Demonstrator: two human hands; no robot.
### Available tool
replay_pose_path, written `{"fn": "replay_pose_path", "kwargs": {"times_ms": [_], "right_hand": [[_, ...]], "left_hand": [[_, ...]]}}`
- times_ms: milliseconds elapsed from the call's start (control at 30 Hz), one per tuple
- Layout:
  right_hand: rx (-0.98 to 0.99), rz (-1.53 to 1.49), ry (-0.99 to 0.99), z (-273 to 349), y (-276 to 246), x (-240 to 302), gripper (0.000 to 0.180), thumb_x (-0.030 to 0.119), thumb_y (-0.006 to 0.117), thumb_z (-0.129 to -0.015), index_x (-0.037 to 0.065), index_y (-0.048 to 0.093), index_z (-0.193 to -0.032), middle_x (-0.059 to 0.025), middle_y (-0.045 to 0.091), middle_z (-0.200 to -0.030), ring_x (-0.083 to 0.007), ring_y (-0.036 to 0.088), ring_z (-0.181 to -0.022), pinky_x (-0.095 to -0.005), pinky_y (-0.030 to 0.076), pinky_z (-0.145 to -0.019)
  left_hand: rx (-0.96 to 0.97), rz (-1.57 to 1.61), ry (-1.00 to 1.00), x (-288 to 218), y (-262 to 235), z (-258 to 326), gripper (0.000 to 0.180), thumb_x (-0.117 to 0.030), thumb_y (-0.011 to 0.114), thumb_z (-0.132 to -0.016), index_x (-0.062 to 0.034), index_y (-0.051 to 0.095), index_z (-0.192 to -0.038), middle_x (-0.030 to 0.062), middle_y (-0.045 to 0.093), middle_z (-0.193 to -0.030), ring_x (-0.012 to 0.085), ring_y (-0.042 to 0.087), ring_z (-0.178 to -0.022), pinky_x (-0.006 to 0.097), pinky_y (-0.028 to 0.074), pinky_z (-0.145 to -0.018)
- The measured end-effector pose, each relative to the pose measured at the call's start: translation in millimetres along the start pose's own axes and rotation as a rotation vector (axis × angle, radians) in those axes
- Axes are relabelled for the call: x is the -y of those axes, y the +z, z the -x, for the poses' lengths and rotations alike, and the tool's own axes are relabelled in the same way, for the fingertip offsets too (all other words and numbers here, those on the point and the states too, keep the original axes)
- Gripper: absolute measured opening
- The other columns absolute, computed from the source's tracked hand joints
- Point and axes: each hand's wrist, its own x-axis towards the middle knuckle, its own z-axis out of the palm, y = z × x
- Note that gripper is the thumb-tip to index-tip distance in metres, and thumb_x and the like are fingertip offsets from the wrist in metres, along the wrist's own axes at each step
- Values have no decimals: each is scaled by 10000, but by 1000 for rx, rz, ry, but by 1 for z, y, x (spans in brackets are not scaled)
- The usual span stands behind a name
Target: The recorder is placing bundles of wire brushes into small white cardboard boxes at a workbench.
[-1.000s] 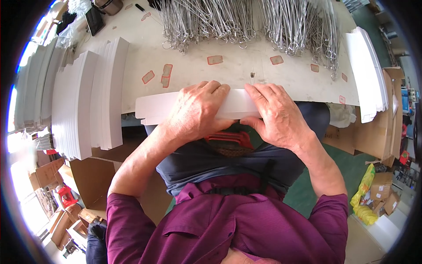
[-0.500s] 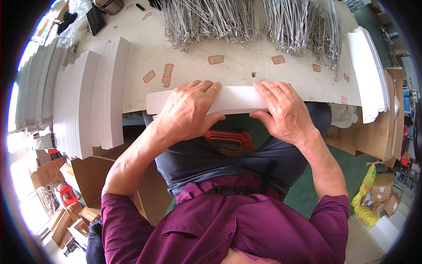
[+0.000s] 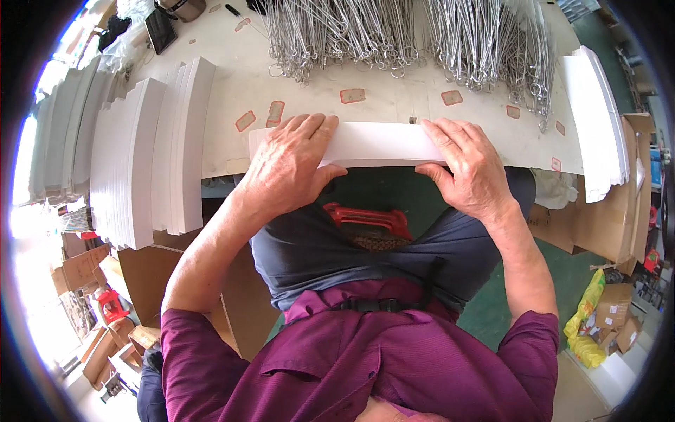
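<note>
A long, narrow white cardboard box (image 3: 380, 145) lies crosswise at the table's near edge, above my lap. My left hand (image 3: 290, 163) grips it toward its left end, fingers over the top and thumb at the near side. On its right end my right hand (image 3: 470, 165) holds in the same way, thumb along the near edge. Between the hands the white face is smooth and plain. Both palms hide the parts of the box beneath them.
Bundles of thin metal rods with ring ends (image 3: 337, 39) lie along the table's far side. Stacks of white folded boxes (image 3: 133, 162) stand at the left, and more flat white card (image 3: 596, 126) at the right. Cardboard cartons (image 3: 612, 204) flank the table. A red-framed object (image 3: 369, 219) sits below.
Both hands have shifted a little away from me with the box. The hands are further apart, so more of the white face shows between them.
</note>
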Motion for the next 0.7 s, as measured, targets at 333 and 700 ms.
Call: {"fn": "replay_pose_path", "kwargs": {"times_ms": [333,700], "right_hand": [[-87,-59,16,-4,17,-5,548,157,809,-804,46,659,-1319,-140,658,-1236,-340,598,-1163,-446,488,-1028],[-88,-52,-5,-13,27,-18,527,138,779,-832,36,653,-1333,-135,650,-1295,-341,581,-1219,-461,463,-1088]], "left_hand": [[-142,36,-2,4,16,-6,534,-220,794,-839,11,619,-1287,192,684,-1228,384,628,-1166,485,514,-963],[-220,68,-62,8,27,-14,513,-199,796,-823,31,641,-1255,205,673,-1260,402,623,-1171,486,500,-989]]}}
